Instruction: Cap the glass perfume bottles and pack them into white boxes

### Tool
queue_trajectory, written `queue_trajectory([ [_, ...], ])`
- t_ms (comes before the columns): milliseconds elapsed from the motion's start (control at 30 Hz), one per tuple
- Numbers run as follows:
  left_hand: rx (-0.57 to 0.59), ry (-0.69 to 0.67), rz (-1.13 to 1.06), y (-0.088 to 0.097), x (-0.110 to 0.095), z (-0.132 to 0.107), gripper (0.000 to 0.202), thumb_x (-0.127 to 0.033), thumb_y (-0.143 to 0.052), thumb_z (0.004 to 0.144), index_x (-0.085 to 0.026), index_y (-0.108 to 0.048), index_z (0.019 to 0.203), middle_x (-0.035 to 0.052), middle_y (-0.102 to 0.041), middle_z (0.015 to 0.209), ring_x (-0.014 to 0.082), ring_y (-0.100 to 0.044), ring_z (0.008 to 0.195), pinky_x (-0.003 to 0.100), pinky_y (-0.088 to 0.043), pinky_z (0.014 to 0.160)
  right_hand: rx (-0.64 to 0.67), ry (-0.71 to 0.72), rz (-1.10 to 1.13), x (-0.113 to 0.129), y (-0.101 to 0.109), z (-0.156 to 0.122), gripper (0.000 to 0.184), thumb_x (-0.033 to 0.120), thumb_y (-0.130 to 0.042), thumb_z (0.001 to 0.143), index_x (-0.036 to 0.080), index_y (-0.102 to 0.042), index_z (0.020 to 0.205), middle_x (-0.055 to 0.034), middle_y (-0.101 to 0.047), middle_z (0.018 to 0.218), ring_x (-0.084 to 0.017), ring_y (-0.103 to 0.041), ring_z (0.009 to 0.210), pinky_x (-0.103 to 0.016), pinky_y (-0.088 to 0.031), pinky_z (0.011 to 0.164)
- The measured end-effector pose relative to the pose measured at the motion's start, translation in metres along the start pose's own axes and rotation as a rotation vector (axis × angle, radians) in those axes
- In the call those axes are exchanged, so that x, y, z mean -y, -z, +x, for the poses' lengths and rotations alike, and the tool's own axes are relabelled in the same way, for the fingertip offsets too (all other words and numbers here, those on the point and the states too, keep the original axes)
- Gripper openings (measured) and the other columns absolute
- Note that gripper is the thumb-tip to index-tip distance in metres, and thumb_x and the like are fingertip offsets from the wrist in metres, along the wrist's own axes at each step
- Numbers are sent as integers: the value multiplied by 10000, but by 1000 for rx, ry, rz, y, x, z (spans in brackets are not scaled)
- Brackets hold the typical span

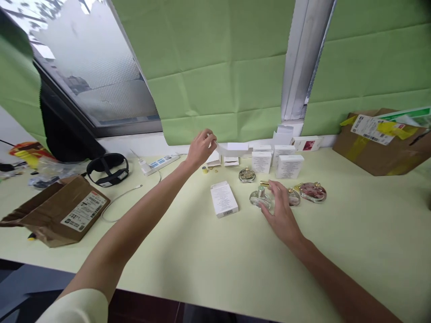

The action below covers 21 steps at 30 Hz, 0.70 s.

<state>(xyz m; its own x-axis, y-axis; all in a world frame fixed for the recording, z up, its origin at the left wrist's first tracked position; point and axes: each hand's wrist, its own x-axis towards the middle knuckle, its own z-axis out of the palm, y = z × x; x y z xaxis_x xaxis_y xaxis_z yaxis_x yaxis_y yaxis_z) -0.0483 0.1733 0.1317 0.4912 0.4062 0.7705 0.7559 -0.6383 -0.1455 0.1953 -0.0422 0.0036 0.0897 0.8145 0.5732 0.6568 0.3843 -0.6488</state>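
Note:
My left hand reaches to the back of the table, its fingers pinched together beside white card pieces; what lies between them is hidden. Below it stand a small open white box and a gold-and-blue cap. My right hand is at a clear perfume bottle, thumb and fingers apart around its right side. By the fingertips is a gold tube-like piece. Partly behind this hand sits a rounded bottle, with a pink bottle to its right. A white printed carton lies between my arms.
Another gold-topped bottle stands before several white cartons. Cardboard boxes are at the right and left, the left one a torn brown box. A black headset, power strip and white cable lie at the left.

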Motion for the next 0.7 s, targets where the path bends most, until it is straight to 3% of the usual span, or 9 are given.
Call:
queue_trajectory([
  [67, -145, 39, -83, 19, -14, -15, 119, -141, -514, 872, -173, -629, 871, 89, -600, 993, 174, -580, 859, 305, -472, 725, -119, 58, 55, 8, 8, 2, 537, 292, -594, 884, 297, -400, 1385, -117, -408, 1369, -292, -467, 1253, -493, -471, 973],
  [133, -325, 73, -173, 38, -35, -34, 104, -130, -523, 862, -181, -613, 848, 71, -584, 966, 171, -579, 895, 321, -487, 784, -191, 37, 225, 19, 18, 7, 399, 315, -603, 885, 291, -496, 1269, -90, -484, 1251, -246, -575, 1078, -449, -523, 887],
  [200, -467, 76, -264, 54, -61, -54, 105, -118, -544, 842, -197, -612, 856, 57, -577, 962, 183, -574, 950, 347, -494, 819, -149, -91, 480, 31, 29, 13, 303, 374, -544, 924, 288, -519, 1213, -67, -524, 1163, -183, -625, 854, -382, -573, 720],
  [267, -521, 102, -390, 64, -86, -70, 127, -113, -550, 832, -213, -609, 883, 54, -567, 1003, 187, -570, 976, 355, -508, 806, 0, -286, 714, 43, 39, 20, 335, 468, -466, 949, 293, -507, 1232, -69, -541, 1174, -180, -630, 806, -343, -583, 585],
  [367, -525, 154, -514, 67, -112, -86, 117, -135, -529, 836, -219, -596, 879, 62, -548, 1030, 198, -569, 996, 383, -515, 816, 315, -533, 949, 53, 47, 28, 465, 570, -415, 937, 308, -474, 1317, -81, -556, 1234, -227, -630, 892, -374, -609, 541],
  [467, -457, 199, -603, 57, -124, -97, 87, -187, -505, 861, -223, -583, 878, 74, -536, 1047, 216, -563, 1017, 419, -509, 848, 519, -610, 1112, 51, 46, 28, 522, 582, -423, 927, 299, -469, 1363, -87, -566, 1257, -250, -619, 950, -410, -626, 562],
  [567, -406, 280, -715, 44, -130, -107, 139, -290, -461, 913, -234, -563, 989, 90, -512, 1074, 234, -542, 1049, 441, -501, 874, 509, -599, 1164, 45, 39, 23, 564, 554, -486, 914, 317, -412, 1420, -79, -579, 1264, -227, -629, 919, -412, -632, 632],
  [700, -400, 376, -757, 31, -138, -118, 251, -370, -473, 927, -243, -512, 1140, 95, -445, 1114, 224, -518, 1044, 400, -502, 850, 482, -527, 1084, 40, 37, 17, 798, 511, -587, 878, 440, -113, 1516, -57, -615, 1235, -191, -649, 817, -388, -616, 657],
])
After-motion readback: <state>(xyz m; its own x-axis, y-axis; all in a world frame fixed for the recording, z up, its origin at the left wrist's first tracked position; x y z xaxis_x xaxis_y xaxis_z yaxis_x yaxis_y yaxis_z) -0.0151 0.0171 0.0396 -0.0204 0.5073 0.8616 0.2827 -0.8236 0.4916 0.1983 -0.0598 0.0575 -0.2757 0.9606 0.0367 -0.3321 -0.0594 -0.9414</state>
